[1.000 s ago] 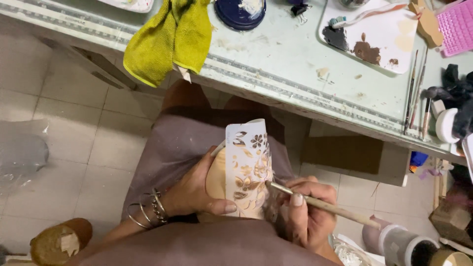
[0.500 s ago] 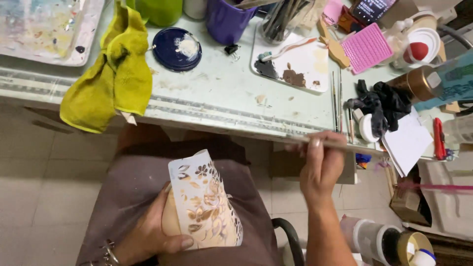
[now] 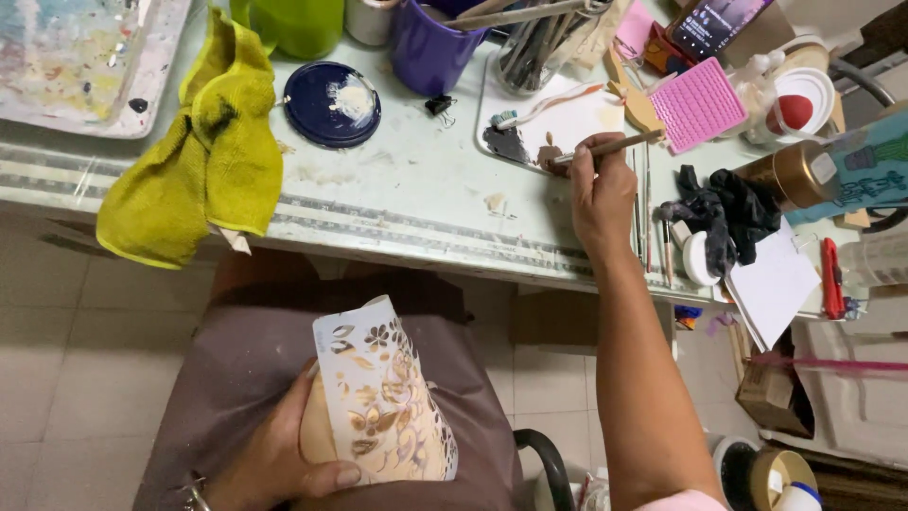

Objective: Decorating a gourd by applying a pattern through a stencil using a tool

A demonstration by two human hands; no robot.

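Compared with half a second earlier, the right hand [image 3: 600,194] has travelled from the table edge forward onto the table, and its paintbrush [image 3: 610,147] tip now meets the dark paint on the white palette tray [image 3: 567,121]; a second ago the brush was at the vase. The left hand [image 3: 284,452] remains curled about the tan vase [image 3: 326,431] on the lap, thumb pressing a white floral stencil [image 3: 383,402] wrapped around it. The right hand's fingers are closed narrowly on the brush handle.

Containers: one purple cup [image 3: 430,45] with sticks standing in it; one clear jar [image 3: 539,47] full of brushes; one green cup [image 3: 301,24], contents hidden; the tray, bearing dark and brown paint patches.

Also on the table [image 3: 407,189]: one round blue lid [image 3: 332,104] smeared white, one yellow-green cloth [image 3: 203,161] draped over the edge, one pink textured pad [image 3: 698,102].
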